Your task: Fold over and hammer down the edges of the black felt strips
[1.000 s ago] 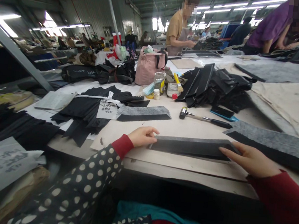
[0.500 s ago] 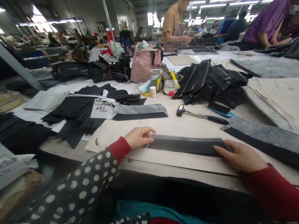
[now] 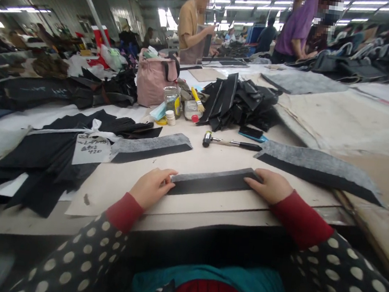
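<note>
A folded black strip with a grey fuzzy upper edge [image 3: 211, 181] lies on the pale board [image 3: 180, 211] before me. My left hand [image 3: 152, 185] pinches its left end between thumb and fingers. At the other end, my right hand [image 3: 270, 185] has its thumb on the front and its fingers behind, partly hidden. Beyond the strip rests a small mallet [image 3: 230, 143]. Two more black-and-grey strips lie flat: a left strip [image 3: 152, 148] beside a handwritten tag [image 3: 92, 149], and a right strip [image 3: 318, 168].
Stacked black pieces [image 3: 50, 148] spread at the left. Farther back stand a pink bag [image 3: 156, 78], a glass jar [image 3: 171, 100], a yellow brush [image 3: 197, 98] and a heap of black strips [image 3: 241, 102]. Two people [image 3: 194, 24] work across the table.
My view has turned right, so the table's things sit farther left in the picture. Both hands keep hold of the folded strip, which now slants slightly up to the right.
</note>
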{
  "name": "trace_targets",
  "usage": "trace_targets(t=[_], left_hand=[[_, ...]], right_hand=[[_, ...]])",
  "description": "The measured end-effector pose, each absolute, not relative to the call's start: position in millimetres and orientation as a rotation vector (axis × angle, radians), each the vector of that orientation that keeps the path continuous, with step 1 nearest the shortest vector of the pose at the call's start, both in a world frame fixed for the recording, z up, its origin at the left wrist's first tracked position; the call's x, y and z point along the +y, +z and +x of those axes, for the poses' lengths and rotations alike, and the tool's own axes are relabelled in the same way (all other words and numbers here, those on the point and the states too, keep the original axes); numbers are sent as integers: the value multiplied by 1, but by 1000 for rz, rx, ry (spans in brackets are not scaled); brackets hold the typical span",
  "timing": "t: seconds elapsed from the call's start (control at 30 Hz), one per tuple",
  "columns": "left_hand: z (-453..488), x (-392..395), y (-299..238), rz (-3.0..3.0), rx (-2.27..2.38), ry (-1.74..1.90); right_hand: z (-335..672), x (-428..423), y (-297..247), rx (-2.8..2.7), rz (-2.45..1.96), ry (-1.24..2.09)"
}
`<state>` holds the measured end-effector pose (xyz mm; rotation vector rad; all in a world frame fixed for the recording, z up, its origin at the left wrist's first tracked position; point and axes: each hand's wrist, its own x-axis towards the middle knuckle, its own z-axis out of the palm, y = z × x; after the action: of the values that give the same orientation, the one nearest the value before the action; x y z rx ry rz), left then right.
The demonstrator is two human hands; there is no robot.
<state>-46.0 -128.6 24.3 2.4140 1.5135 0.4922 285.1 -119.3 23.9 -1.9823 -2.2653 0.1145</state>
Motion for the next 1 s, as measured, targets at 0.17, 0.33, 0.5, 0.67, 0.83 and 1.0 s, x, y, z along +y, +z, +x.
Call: trace_targets(t=[0.17,0.33,0.5,0.67,0.83,1.0], left_hand=[[-46,-128,25,2410,1513,495],[-47,-127,26,2414,1525,433],[-47,-127,27,2416,1531,399],[-47,-127,25,2428,1518,396],[-46,-127,28,2453,1492,392],[-43,-124,34,2576,1307,421]], right_hand=[[282,-121,27,-2285,-1960,60],[283,-124,25,-2296,-1926,-2],[284,-126,21,-2307,-1882,-42],[284,-125,21,-2327,-1871,-61],[282,-125,21,-2379,-1834,-69],[288,-127,17,-2237,-1777,-222]])
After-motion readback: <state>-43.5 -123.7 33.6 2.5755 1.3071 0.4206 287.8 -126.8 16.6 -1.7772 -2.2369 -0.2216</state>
